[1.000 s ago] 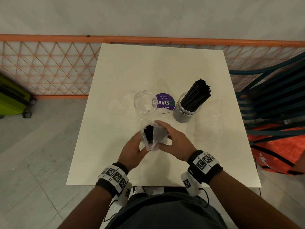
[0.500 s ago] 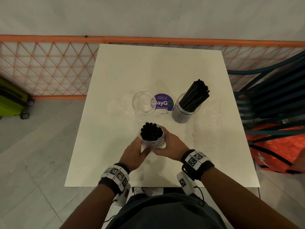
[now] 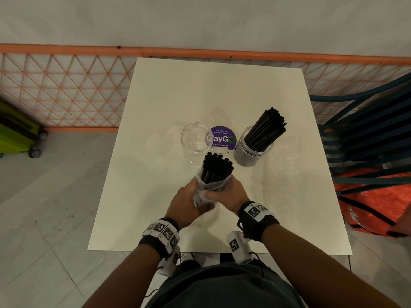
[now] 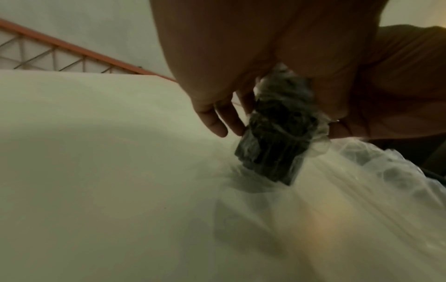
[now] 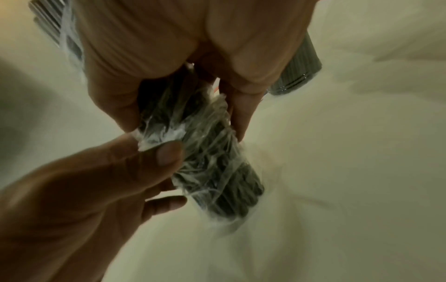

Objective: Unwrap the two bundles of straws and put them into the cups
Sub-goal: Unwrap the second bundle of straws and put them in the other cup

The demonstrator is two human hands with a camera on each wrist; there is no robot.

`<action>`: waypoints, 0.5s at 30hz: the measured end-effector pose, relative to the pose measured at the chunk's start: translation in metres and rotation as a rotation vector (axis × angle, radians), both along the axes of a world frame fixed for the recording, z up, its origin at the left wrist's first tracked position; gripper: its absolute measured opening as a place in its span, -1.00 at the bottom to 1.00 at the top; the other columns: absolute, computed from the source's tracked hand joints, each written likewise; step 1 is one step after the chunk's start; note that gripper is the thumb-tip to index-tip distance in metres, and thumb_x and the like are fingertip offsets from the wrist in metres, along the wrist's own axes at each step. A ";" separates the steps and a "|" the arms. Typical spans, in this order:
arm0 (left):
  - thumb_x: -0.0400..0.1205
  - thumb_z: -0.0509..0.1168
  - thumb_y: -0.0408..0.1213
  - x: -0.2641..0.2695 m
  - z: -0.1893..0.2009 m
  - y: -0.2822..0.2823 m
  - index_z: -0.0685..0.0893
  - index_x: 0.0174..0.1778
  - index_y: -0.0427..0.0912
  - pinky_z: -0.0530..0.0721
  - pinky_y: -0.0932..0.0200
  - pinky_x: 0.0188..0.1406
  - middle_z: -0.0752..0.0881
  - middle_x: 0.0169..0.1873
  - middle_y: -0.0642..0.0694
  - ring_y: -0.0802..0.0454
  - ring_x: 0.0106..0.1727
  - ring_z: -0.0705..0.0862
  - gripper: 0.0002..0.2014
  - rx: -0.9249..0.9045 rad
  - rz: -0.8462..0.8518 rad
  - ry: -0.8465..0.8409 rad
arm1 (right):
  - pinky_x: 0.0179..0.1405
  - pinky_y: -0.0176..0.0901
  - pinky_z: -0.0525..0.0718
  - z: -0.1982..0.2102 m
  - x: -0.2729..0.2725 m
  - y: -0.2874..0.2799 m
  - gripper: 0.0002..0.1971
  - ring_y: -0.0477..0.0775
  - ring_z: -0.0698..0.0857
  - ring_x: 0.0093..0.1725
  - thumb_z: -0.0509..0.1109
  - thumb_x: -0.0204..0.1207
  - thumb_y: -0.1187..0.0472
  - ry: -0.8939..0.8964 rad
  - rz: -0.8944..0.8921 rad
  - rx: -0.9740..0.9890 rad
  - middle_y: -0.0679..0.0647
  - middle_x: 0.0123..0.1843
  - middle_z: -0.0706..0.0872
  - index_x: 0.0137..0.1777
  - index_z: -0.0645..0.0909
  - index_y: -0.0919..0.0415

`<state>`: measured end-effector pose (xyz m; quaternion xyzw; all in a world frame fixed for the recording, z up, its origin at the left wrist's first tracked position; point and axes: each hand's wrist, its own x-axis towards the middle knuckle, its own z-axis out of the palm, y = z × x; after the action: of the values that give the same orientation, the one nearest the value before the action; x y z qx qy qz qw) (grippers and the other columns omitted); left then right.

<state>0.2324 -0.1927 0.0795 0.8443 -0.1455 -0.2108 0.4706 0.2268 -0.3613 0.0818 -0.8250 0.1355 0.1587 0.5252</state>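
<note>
White worktop (image 3: 155, 196), bare toward near edge; left hand (image 3: 186, 202) pinching plastic wrap (image 3: 200, 197), right hand (image 3: 224, 192) clamping straw bundle (image 3: 216, 168) before empty cup (image 3: 195, 142).

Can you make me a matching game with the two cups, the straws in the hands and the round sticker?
Things:
1. left clear cup
2. right clear cup
3. wrapped straw bundle
4. purple sticker

Places or states:
A. flat on the table, between the cups
B. empty
C. gripped by the left hand and the right hand
D. filled with loose black straws

Pairs: 1-B, 2-D, 3-C, 4-A
</note>
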 end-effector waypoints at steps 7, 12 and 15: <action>0.18 0.76 -0.11 -0.001 -0.013 0.015 0.39 0.47 0.20 0.73 0.02 0.22 0.70 0.32 0.08 0.06 0.31 0.72 -0.02 -0.291 0.099 0.289 | 0.11 0.15 0.77 0.035 0.003 -0.001 -0.59 0.18 0.79 0.13 0.60 0.33 0.28 -0.046 -0.113 0.471 0.16 0.12 0.83 0.21 0.69 0.16; 0.34 0.66 -0.32 -0.001 -0.003 0.007 0.55 0.26 -0.19 0.74 0.07 -0.46 0.82 -0.30 -0.08 0.02 -0.37 0.80 -0.39 -0.272 0.199 0.228 | 0.29 0.26 0.68 0.048 0.010 0.014 -0.52 0.13 0.76 0.21 0.64 0.36 0.06 -0.089 0.004 0.404 0.10 0.21 0.80 0.29 0.66 0.06; 0.40 0.59 -0.39 0.000 0.005 0.006 0.55 0.12 -0.41 0.64 0.09 -0.58 0.76 -0.46 -0.21 -0.10 -0.52 0.74 -0.54 -0.358 0.238 0.219 | 0.33 0.20 0.65 0.061 0.016 0.018 -0.38 0.02 0.73 0.27 0.57 0.31 -0.26 -0.088 0.128 0.287 -0.03 0.28 0.76 0.36 0.58 -0.12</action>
<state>0.2324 -0.1872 0.0843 0.7306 -0.0280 -0.2151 0.6474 0.2427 -0.3433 0.1432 -0.7548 0.0354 0.1734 0.6317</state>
